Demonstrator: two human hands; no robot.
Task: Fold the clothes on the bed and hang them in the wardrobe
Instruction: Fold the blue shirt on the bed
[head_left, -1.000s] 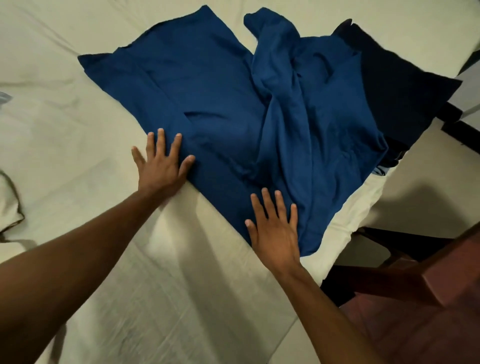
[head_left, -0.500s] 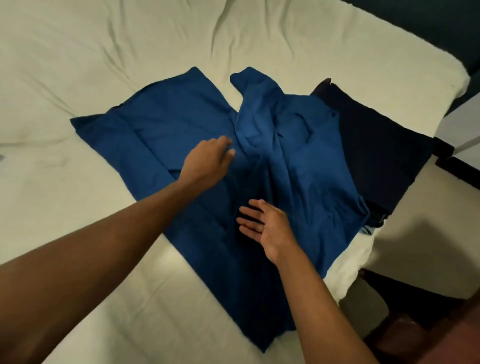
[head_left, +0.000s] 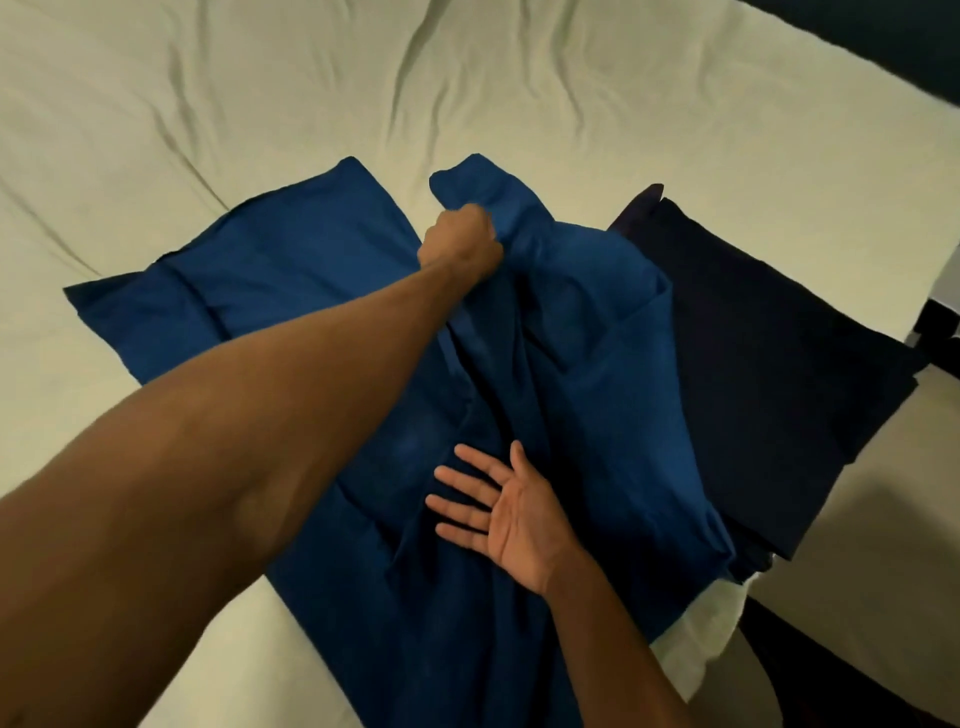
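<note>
- We can't see the L hand's (head_left: 460, 236) fingertips; they are buried in a raised fold of the blue garment (head_left: 311, 275), knuckles curled, so we log it as gripping cloth.
- Garment's near end is cut off by frame bottom; our L forearm covers its mid-left part.
- R hand (head_left: 506, 512) lies palm-up, fingers straight and relaxed, on the garment's lower middle.
- Garment is spread on the bed sheet (head_left: 208, 104), touching a dark navy cloth (head_left: 779, 364) at R; we can't tell what that is.

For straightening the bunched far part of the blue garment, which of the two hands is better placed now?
Probably the left hand: it already grips the bunched far fabric of the blue garment. The right hand lies open, palm up, on the near part, far from the bunch.
</note>
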